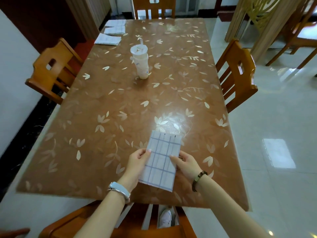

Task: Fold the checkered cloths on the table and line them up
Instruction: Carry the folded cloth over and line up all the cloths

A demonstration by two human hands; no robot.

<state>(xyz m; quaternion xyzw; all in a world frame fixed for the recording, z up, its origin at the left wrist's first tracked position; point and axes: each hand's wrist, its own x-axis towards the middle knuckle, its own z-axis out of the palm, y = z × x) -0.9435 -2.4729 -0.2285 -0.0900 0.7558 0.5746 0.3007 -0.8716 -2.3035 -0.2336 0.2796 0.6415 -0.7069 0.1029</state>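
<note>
A white cloth with blue checks (pixel 161 160), folded into a narrow rectangle, is held just above the near end of the table. My left hand (pixel 137 162) grips its left edge, thumb on top. My right hand (pixel 186 164) grips its right edge, fingers partly under the cloth. Three folded checkered cloths lie in a row along the far left edge of the table: the nearest (pixel 107 39), the middle (pixel 115 30) and the farthest (pixel 115 23).
A brown table (pixel 109 103) with a leaf pattern fills the view. A plastic cup with a straw (pixel 141 61) stands at its middle. Wooden chairs stand at the left (pixel 51 71), right (pixel 238 74), far end (pixel 154 7) and near end (pixel 120 224).
</note>
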